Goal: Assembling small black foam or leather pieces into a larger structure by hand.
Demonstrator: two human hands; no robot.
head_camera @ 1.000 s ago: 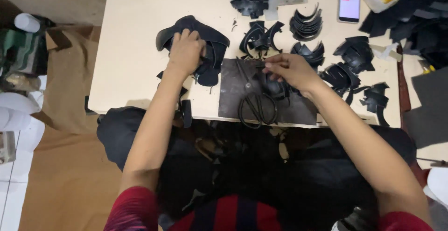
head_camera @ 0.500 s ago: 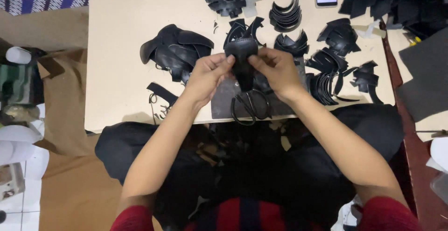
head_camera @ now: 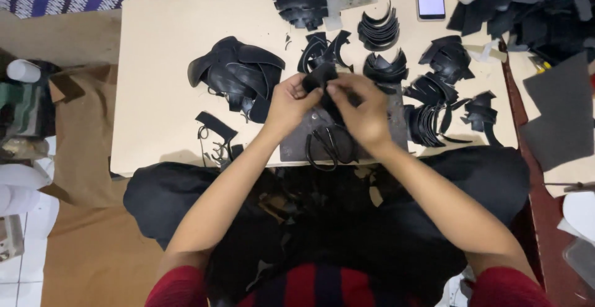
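Nearest, scissors (head_camera: 330,147) lie on a grey mat (head_camera: 297,149) at the board's (head_camera: 161,65) edge. Just above, a black piece (head_camera: 319,79) is pinched between the left hand (head_camera: 290,103) and right hand (head_camera: 365,113), both clenched on it. The edges should be kept aligned while it is folded. Half a second earlier it was held nearer the board's middle; beyond, a black pile (head_camera: 238,74) lies untouched.

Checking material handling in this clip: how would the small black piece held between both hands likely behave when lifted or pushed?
The black piece, pinched by the left hand and right hand, looks thin, so probably light and floppy. Similar cut pieces on the table keep curved shapes, which suggests some stiffness. Flat and matte, it would likely slide rather than roll, and seems unlikely to break.
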